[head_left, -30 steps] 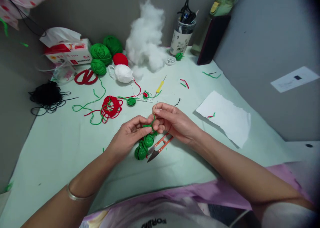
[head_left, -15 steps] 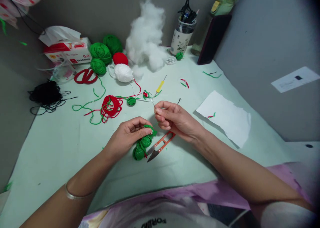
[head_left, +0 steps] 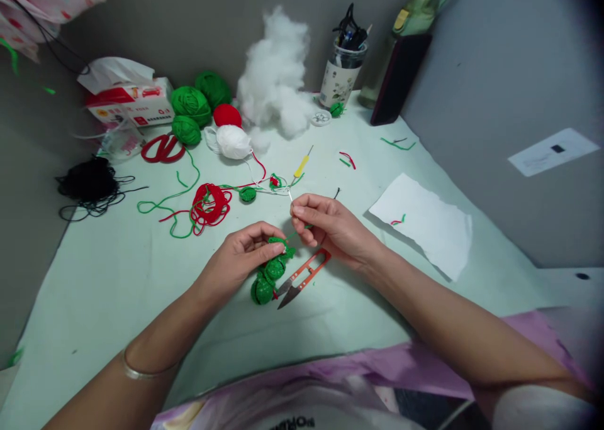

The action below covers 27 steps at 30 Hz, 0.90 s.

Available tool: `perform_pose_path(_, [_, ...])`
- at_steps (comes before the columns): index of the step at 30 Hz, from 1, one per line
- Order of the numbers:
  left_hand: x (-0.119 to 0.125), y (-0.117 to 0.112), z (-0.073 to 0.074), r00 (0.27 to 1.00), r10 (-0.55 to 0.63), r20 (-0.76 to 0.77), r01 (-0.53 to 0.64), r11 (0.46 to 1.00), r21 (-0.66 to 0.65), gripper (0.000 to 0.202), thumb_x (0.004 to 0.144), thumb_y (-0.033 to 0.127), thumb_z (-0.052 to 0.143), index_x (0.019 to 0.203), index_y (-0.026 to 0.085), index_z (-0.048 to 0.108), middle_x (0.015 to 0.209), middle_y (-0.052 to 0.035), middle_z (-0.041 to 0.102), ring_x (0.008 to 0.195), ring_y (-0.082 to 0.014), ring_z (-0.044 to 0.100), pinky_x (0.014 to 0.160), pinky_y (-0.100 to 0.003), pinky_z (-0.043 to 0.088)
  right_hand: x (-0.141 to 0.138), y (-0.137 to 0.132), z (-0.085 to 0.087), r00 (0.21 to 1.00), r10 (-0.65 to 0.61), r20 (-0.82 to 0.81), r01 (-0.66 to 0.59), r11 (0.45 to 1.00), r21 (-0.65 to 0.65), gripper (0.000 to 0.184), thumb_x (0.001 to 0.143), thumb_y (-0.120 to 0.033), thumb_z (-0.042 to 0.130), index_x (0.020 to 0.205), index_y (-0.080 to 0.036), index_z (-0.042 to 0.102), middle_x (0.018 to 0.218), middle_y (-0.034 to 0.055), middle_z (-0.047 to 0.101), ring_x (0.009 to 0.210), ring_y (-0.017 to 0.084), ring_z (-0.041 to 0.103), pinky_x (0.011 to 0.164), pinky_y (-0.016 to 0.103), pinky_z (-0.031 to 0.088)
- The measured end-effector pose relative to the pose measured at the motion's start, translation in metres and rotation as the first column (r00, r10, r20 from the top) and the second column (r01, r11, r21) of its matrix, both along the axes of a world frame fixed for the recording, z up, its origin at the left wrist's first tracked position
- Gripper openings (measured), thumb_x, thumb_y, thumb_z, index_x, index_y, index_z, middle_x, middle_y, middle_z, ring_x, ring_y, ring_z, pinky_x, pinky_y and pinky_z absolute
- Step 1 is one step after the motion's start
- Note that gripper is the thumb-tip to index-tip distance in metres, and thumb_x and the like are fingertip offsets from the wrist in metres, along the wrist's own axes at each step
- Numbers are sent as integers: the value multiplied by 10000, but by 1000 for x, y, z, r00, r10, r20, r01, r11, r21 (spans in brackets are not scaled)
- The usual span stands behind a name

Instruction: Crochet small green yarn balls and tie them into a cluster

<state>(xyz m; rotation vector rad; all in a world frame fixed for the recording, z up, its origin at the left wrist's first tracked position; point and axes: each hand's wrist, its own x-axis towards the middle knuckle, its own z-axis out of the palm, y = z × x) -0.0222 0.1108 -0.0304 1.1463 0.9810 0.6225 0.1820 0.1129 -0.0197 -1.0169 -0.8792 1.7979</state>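
Note:
My left hand (head_left: 250,248) is closed on a green crocheted piece (head_left: 275,268), pinching its upper end between thumb and fingers; rounded green parts hang below. A bit of red shows at its lower edge. My right hand (head_left: 321,222), just to the right and slightly higher, pinches a thin metallic needle (head_left: 290,197) that points up and away. A fine strand of green yarn (head_left: 294,234) runs between the piece and my right hand. Orange-handled thread snips (head_left: 309,270) lie on the table under my right hand, blades beside the green piece.
Beyond my hands lie a yellow-handled crochet hook (head_left: 301,167), a small green ball (head_left: 248,194) and a red yarn coil (head_left: 211,207). White stuffing (head_left: 276,71), green yarn balls (head_left: 189,105) and a pen cup (head_left: 340,81) stand at the back. Torn paper (head_left: 419,229) lies right.
A green strand now shows between the crocheted piece and my right hand, and the needle shows more brightly. Both hands have stayed almost in place; the view has shifted slightly.

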Motion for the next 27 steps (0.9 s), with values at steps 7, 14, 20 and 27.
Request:
perform_pose_path(7, [-1, 0, 0, 999, 32, 24, -31, 999, -34, 201, 814, 379, 799, 896, 209, 731, 780, -6, 691, 680, -138, 587, 641, -248, 448, 17, 10, 1, 911, -118, 395, 27, 973, 229, 218, 833, -379, 746, 841, -173, 677, 650, -30, 617, 527, 86, 483, 525, 235, 370])
perform_pose_path(14, [-5, 3, 0, 992, 117, 50, -116, 993, -17, 149, 830, 330, 786, 915, 224, 722, 790, 19, 671, 701, -120, 585, 660, -223, 457, 33, 9, 8, 348, -188, 918, -499, 793, 351, 246, 974, -157, 508, 994, -192, 751, 979, 73, 712, 825, 179, 608, 761, 310, 402])
perform_pose_path(20, [-7, 8, -1, 976, 208, 58, -212, 975, 62, 168, 810, 337, 802, 821, 193, 716, 749, 28, 629, 617, -91, 534, 584, -208, 427, 28, -6, 26, 322, 251, 913, -846, 510, 158, 197, 890, -169, 704, 1083, -209, 701, 1038, 62, 676, 929, 186, 622, 805, 281, 452])
perform_pose_path(27, [-6, 7, 1, 952, 263, 156, -257, 964, -62, 204, 829, 318, 786, 864, 180, 640, 940, -13, 720, 871, -170, 735, 753, -255, 575, 29, -8, 25, 308, 292, 905, -877, 455, 152, 100, 932, -131, 619, 937, -189, 700, 920, 56, 640, 886, 177, 590, 790, 279, 446])
